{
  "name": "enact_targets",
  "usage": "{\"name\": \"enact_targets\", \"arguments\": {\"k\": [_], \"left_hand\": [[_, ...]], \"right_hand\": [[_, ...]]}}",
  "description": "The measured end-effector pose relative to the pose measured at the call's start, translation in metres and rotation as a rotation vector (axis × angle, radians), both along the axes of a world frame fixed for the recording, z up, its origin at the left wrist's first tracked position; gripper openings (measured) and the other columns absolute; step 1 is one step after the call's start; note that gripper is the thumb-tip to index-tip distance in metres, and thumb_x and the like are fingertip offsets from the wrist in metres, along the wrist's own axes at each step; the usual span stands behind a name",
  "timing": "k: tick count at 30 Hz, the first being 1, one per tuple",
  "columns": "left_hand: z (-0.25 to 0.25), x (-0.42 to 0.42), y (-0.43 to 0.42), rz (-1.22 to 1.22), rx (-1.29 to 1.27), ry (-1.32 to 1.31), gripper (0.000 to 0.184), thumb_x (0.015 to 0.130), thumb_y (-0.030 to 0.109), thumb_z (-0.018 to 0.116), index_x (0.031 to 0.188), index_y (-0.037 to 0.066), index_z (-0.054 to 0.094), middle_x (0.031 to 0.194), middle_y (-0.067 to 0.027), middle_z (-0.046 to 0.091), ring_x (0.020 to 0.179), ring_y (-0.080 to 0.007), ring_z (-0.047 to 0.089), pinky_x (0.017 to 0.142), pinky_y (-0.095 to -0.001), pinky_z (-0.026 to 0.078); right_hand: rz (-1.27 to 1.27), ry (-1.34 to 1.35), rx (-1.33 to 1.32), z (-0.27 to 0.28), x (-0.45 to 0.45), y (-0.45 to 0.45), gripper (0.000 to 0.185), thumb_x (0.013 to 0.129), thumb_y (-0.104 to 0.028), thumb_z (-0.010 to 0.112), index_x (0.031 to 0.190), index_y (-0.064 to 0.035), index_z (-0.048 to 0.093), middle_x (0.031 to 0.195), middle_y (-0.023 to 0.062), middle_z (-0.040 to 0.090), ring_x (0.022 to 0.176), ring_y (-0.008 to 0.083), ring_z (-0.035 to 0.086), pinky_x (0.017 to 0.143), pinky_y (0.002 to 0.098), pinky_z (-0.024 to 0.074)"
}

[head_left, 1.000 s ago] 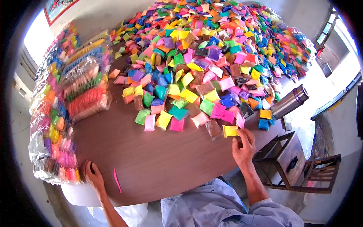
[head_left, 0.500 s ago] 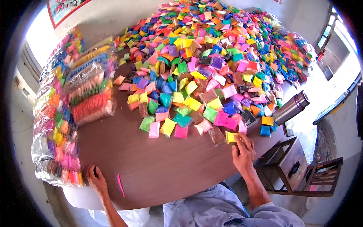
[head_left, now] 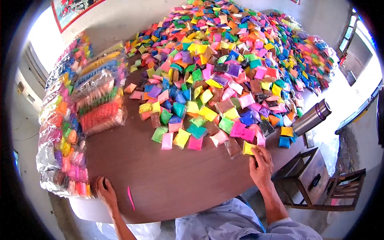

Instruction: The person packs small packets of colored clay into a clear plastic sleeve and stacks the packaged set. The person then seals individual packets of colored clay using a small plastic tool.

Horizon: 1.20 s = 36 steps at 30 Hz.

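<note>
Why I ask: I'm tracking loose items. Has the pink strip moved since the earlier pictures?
No: judged against the near edge of the table, the pink strip shows no shift; the whole view slid right and down.

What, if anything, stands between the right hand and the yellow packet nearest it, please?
Nothing visible does: the right hand is at the near right edge of the yellow packet; a brown packet lies on the opposite side.

Pale wall, red-framed picture, bright opening at left, window at right, dark wooden chair, grey floor
</note>
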<state>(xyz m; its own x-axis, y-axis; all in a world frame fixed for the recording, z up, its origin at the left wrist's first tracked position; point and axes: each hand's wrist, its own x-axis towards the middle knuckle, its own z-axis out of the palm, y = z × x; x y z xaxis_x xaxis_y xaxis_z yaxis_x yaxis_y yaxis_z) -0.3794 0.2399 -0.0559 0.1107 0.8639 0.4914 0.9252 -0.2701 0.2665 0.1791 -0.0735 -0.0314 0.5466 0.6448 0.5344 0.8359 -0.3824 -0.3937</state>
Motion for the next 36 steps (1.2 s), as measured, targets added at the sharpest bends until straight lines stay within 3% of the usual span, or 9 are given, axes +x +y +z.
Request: {"name": "enact_targets", "arguments": {"k": [9,19,21,24,26,29,32,35,36], "left_hand": [[0.002,0.002,0.000,-0.032,0.031,0.014,0.024,0.105,0.013,0.063,0.121,-0.004,0.069,0.130,-0.0243,0.070,0.122,-0.0441,0.063,0.110,-0.0533,0.049],[-0.025,-0.030,0.019,-0.042,-0.009,0.021,0.028,0.105,0.014,0.064,0.123,-0.006,0.071,0.131,-0.0251,0.070,0.120,-0.0442,0.065,0.111,-0.0525,0.049],[-0.028,-0.044,0.026,-0.057,-0.027,-0.021,0.033,0.106,0.018,0.065,0.126,-0.008,0.070,0.129,-0.0236,0.071,0.118,-0.0396,0.067,0.108,-0.0481,0.052],[-0.032,-0.061,0.044,0.025,-0.167,-0.456,0.036,0.106,0.022,0.066,0.127,-0.008,0.070,0.128,-0.0212,0.072,0.116,-0.0340,0.067,0.104,-0.0435,0.054],[-0.009,-0.040,0.028,0.010,-0.138,-0.403,0.038,0.107,0.024,0.067,0.129,-0.006,0.070,0.128,-0.0199,0.071,0.114,-0.0304,0.067,0.100,-0.0399,0.055],[0.039,0.035,-0.025,-0.139,-0.129,-0.326,0.034,0.107,0.024,0.065,0.126,-0.004,0.071,0.122,-0.0147,0.072,0.111,-0.0268,0.067,0.099,-0.0387,0.055],[0.036,0.126,-0.098,-0.319,-0.377,-0.706,0.024,0.106,0.019,0.065,0.123,0.004,0.074,0.121,-0.0066,0.072,0.111,-0.0206,0.066,0.100,-0.0363,0.054],[0.067,0.216,-0.163,-0.387,-0.749,-0.664,0.034,0.095,0.016,0.078,0.124,-0.001,0.076,0.117,-0.0135,0.079,0.109,-0.0240,0.074,0.101,-0.0401,0.057],[0.053,0.233,-0.169,-0.516,-0.667,-0.548,0.033,0.101,0.013,0.073,0.131,-0.001,0.072,0.114,-0.0072,0.075,0.103,-0.0167,0.069,0.094,-0.0326,0.057]], "right_hand": [[-0.003,-0.018,-0.018,0.000,0.003,0.002,0.036,0.089,-0.002,0.077,0.125,-0.0067,0.074,0.138,0.0115,0.067,0.123,0.0360,0.066,0.099,0.0470,0.0571],[0.033,0.072,0.117,0.000,-0.008,-0.004,0.031,0.092,-0.003,0.076,0.122,-0.0068,0.073,0.120,0.0118,0.074,0.105,0.0304,0.074,0.090,0.0429,0.0604],[0.051,0.587,0.269,-0.002,-0.020,0.000,0.025,0.102,-0.007,0.069,0.127,-0.0029,0.071,0.116,0.0118,0.075,0.095,0.0217,0.076,0.079,0.0369,0.0621],[0.131,0.953,0.422,-0.004,-0.042,0.013,0.026,0.110,-0.010,0.061,0.132,0.0011,0.067,0.111,0.0092,0.075,0.088,0.0155,0.075,0.073,0.0315,0.0614],[0.169,1.213,0.319,0.005,-0.056,0.016,0.030,0.113,-0.015,0.057,0.136,0.0020,0.064,0.103,0.0073,0.074,0.082,0.0112,0.073,0.062,0.0258,0.0550],[0.211,1.335,0.273,0.004,-0.074,0.026,0.031,0.113,-0.017,0.055,0.138,0.0003,0.064,0.097,0.0056,0.074,0.071,0.0079,0.066,0.059,0.0232,0.0511],[0.350,1.497,0.310,0.010,-0.090,0.039,0.032,0.114,-0.019,0.055,0.137,0.0008,0.064,0.099,0.0058,0.075,0.072,0.0085,0.067,0.060,0.0241,0.0538],[0.392,1.554,0.243,0.014,-0.113,0.054,0.032,0.115,-0.021,0.052,0.137,0.0004,0.064,0.104,0.0075,0.075,0.081,0.0101,0.074,0.064,0.0249,0.0596],[0.387,1.530,0.191,0.019,-0.116,0.058,0.030,0.115,-0.018,0.052,0.134,0.0014,0.065,0.106,0.0075,0.074,0.081,0.0108,0.074,0.065,0.0245,0.0598]]}}
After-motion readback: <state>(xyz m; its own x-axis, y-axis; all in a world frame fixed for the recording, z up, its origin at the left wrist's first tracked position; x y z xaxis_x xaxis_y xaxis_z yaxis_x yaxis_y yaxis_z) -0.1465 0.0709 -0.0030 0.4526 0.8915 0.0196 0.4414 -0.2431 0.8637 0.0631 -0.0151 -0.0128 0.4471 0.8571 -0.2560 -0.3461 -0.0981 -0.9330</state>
